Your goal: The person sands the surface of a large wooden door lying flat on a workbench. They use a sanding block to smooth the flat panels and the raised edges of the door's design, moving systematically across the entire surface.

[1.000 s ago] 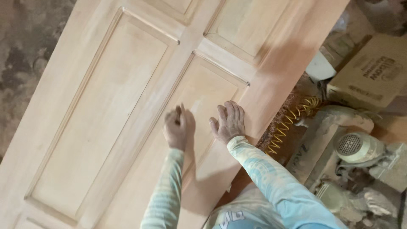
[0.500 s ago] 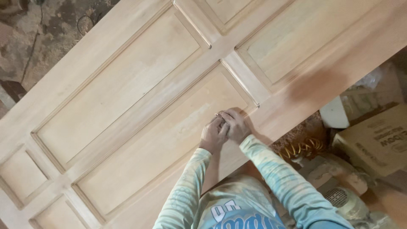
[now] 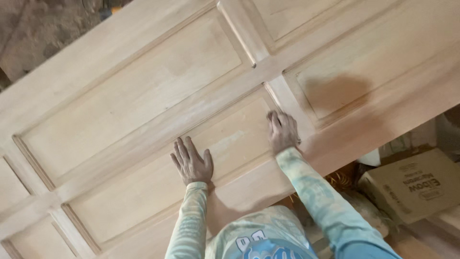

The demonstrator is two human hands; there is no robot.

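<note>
A large unfinished wooden panel door (image 3: 143,96) lies slanted across the view, pale and dusty. My left hand (image 3: 191,163) rests flat on the lower middle panel, fingers spread and nothing in it. My right hand (image 3: 283,132) presses down at that panel's upper right corner by the moulding. Its fingers are held close together, and a small dark piece of abrasive seems pinned under them, mostly hidden. Both sleeves are light blue-green and dusty.
A brown cardboard box (image 3: 412,184) sits on the floor at the lower right, beyond the door's edge. A bit of yellow coiled hose (image 3: 341,178) shows beside my right arm. Rough dusty floor (image 3: 38,29) shows at the upper left.
My hands, joined half a second ago over a small piece, have parted. The left moved down-left and opened flat; the right moved up to the panel corner. The view shifted along the door.
</note>
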